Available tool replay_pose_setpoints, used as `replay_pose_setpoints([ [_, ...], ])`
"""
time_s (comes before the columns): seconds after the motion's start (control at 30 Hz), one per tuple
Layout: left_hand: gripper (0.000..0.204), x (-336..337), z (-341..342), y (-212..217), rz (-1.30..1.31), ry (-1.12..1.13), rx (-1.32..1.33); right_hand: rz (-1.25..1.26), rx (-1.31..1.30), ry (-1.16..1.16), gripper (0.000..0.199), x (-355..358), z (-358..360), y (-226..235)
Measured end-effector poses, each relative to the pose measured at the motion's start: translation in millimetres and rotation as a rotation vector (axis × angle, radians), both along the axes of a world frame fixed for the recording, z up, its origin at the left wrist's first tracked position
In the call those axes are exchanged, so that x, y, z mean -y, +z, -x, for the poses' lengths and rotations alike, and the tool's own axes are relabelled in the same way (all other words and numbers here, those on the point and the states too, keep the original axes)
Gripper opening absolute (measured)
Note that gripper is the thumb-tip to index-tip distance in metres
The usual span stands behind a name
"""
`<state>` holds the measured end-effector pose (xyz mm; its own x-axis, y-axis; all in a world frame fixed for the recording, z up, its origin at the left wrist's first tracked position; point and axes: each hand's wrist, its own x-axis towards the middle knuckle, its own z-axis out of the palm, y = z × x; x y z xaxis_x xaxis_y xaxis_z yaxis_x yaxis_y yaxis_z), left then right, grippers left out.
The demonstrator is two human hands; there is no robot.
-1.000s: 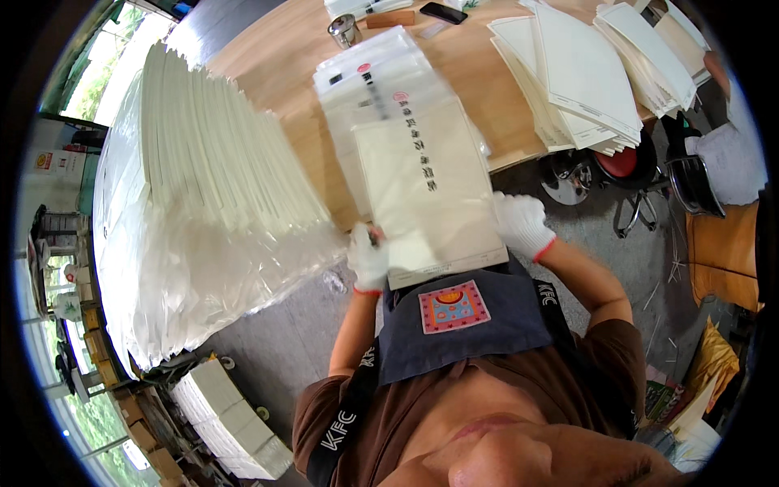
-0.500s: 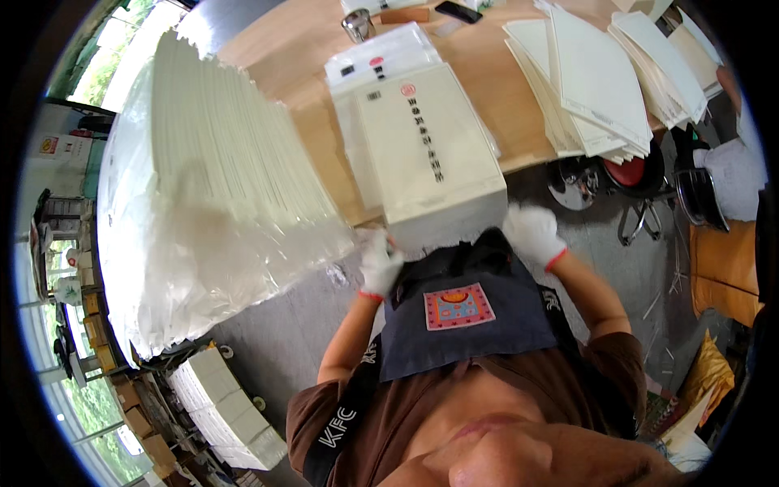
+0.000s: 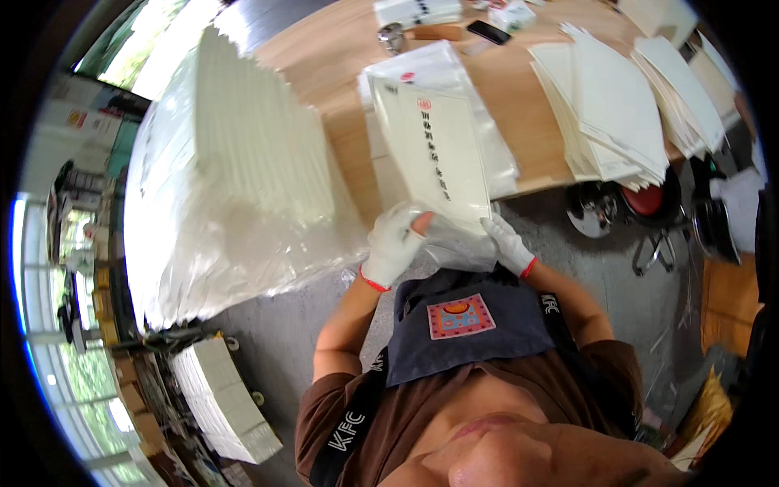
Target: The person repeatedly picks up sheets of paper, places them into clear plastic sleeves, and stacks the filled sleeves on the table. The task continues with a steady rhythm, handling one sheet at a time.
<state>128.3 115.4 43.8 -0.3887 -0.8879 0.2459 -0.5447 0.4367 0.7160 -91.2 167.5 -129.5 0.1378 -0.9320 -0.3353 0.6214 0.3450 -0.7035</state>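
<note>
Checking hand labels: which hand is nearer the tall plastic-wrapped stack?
Left. The left hand is beside the wrapped stack; the right hand is farther off, at the clear bag's right edge.

L hand (image 3: 394, 245) & R hand (image 3: 511, 243): gloved white, red cuffs (image 3: 376, 281). Sheet (image 3: 454, 150): cream w/ red round mark (image 3: 423, 103), blk lettering (image 3: 432, 154) col. Apron (image 3: 519, 329): dk blue; patch (image 3: 461, 316): pink border w/ dk dots, orange & lt blue mid. Shirt (image 3: 608, 369): brown. Table (image 3: 519, 89): lt brown woodgrain. Left stack (image 3: 251, 138): cream. Far phone (image 3: 488, 32): blk. Right stool seat (image 3: 647, 201): red.
</note>
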Motion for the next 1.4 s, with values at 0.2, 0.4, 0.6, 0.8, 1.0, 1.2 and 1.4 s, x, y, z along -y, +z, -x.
replay_pose_setpoints([
  [0.2, 0.008, -35.0, -43.1, 166.0, 0.662, 0.057, 0.226, 0.2, -0.02, 0.19, 0.044, 70.0, -32.2, 147.0],
  [0.4, 0.028, -36.5, -129.9, 281.1, 0.824, 0.887, -0.427, 0.834, -0.268, 0.363, 0.031, 182.9, -118.4, 329.0],
  [0.6, 0.042, -40.7, -271.7, 255.7, 0.506, 1.139, 0.213, 0.981, -0.295, 0.688, 0.038, 178.7, -172.0, 375.3],
  [0.8, 0.058, -47.6, -297.4, -4.3, 0.965, 1.057, -0.522, 0.816, -0.44, 0.814, 0.035, 128.5, -96.5, 293.9],
  [1.0, 0.027, -26.1, -102.1, -182.1, 0.482, 0.267, 0.2, 0.242, -0.49, 0.751, 0.029, 57.0, -29.4, 96.8],
  [1.2, 0.02, 93.8, 38.7, -159.7, 0.112, 0.105, 0.369, 0.058, -0.59, 0.583, 0.027, 8.3, 1.7, 59.9],
  [1.4, 0.023, 153.5, 33.2, -185.5, -0.24, -0.04, 0.416, 0.001, -0.462, 0.428, 0.031, 22.3, 8.6, 51.5],
])
